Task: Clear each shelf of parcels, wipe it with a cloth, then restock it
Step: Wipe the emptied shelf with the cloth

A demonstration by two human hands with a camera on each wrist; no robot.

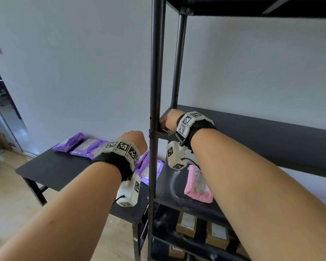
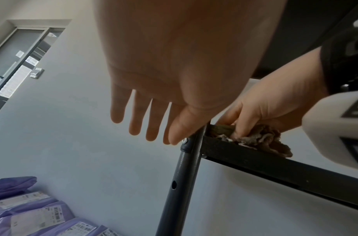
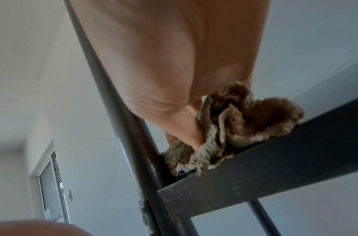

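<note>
My right hand [image 1: 167, 120] grips a crumpled brown cloth [image 3: 238, 127] at the front left corner of the bare black shelf [image 1: 252, 136]. The cloth [image 2: 258, 140] bunches over the shelf's front edge beside the upright post [image 1: 155, 91]. My left hand [image 1: 134, 140] hovers just left of that post, fingers [image 2: 134, 118] straight and spread, holding nothing. Purple parcels [image 1: 83, 145] lie in a row on the black side table [image 1: 53, 170]. Another purple parcel [image 1: 148, 170] lies near the post.
A pink parcel [image 1: 197, 184] lies on the shelf below. Brown boxes [image 1: 186, 224] stand on the lower shelves. An upper shelf [image 1: 252, 6] hangs overhead. A doorway [image 1: 0, 113] opens at the far left, over a wooden floor [image 1: 8, 200].
</note>
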